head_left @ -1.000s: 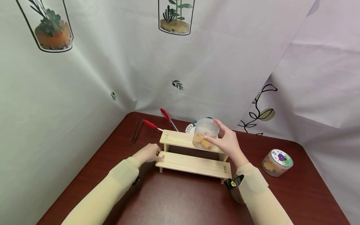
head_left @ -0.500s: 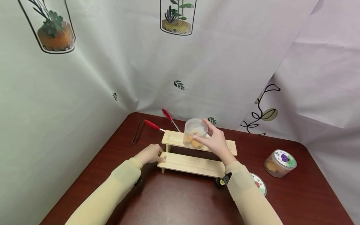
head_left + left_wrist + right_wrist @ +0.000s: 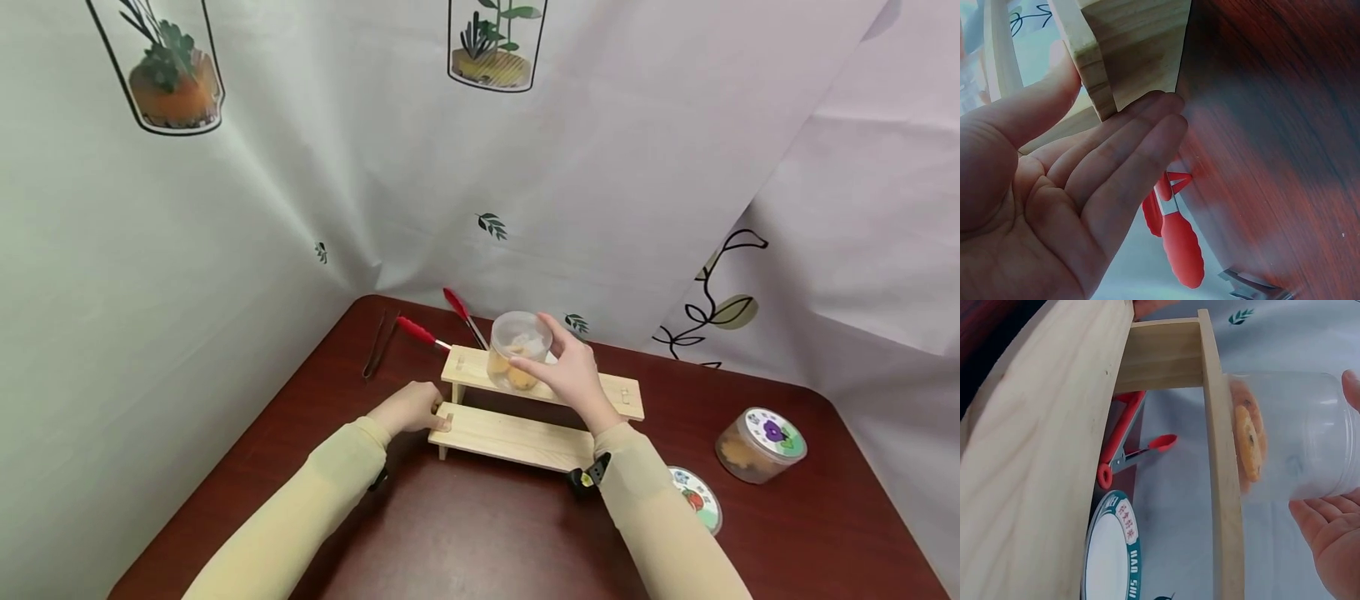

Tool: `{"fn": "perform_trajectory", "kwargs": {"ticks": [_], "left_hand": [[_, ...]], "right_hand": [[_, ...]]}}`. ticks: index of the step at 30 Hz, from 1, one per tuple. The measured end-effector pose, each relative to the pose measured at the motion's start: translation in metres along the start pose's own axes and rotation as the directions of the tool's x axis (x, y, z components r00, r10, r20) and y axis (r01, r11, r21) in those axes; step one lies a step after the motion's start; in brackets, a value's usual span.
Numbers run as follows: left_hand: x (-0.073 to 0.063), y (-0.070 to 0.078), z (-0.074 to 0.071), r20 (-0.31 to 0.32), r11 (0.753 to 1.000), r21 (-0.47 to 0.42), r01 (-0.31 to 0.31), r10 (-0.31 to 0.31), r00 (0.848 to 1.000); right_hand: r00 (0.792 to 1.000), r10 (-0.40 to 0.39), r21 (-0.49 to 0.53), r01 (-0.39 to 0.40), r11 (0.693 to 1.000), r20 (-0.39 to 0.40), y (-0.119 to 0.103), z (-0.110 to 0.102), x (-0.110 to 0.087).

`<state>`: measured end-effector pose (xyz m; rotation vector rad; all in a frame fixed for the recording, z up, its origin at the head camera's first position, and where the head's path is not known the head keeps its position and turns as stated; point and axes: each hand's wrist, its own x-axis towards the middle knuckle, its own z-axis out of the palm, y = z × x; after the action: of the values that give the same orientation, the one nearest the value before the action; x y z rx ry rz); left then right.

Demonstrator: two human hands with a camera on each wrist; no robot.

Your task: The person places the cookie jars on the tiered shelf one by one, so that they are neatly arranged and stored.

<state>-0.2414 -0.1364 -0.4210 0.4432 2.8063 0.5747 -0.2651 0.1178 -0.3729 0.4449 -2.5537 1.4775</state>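
Note:
A two-step wooden shelf (image 3: 510,436) stands on the dark red table. My left hand (image 3: 408,407) grips the left end of its lower board, the thumb on top and the fingers lying along the support below, as the left wrist view shows. My right hand (image 3: 573,371) holds a clear plastic jar (image 3: 517,333) upright, thumb and fingers around its sides. The jar has no lid on, and cookies (image 3: 1250,440) lie at its bottom. Its base is against the upper board (image 3: 1222,475), left of the middle.
Behind the shelf lie two red-handled tools (image 3: 416,330) and a plate with a green rim (image 3: 1105,562). Metal tongs (image 3: 377,350) lie at the back left. On the right are a round printed lid (image 3: 697,498), partly behind the right sleeve, and a lidded cookie jar (image 3: 759,446).
My right hand has moved left along the upper board with the jar, baring the board's right end and the round lid. My left hand has kept its grip on the shelf.

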Motion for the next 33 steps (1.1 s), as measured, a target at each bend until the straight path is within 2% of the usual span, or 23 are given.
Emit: {"fn": "perform_trajectory", "kwargs": {"ticks": [11, 21, 33], "left_hand": [[0.001, 0.003, -0.002, 0.028, 1.000, 0.009, 0.017, -0.017, 0.999], [0.003, 0.002, -0.002, 0.027, 1.000, 0.012, 0.025, -0.026, 0.999], [0.004, 0.004, 0.000, 0.029, 0.998, 0.057, 0.035, -0.037, 0.999]], "right_hand": [[0.999, 0.007, -0.042, -0.005, 0.999, 0.046, -0.003, 0.005, 0.004], [0.998, 0.004, -0.017, -0.003, 1.000, 0.064, -0.003, 0.005, 0.004], [0.997, -0.012, 0.029, 0.010, 1.000, 0.081, 0.001, -0.005, 0.001]]}}
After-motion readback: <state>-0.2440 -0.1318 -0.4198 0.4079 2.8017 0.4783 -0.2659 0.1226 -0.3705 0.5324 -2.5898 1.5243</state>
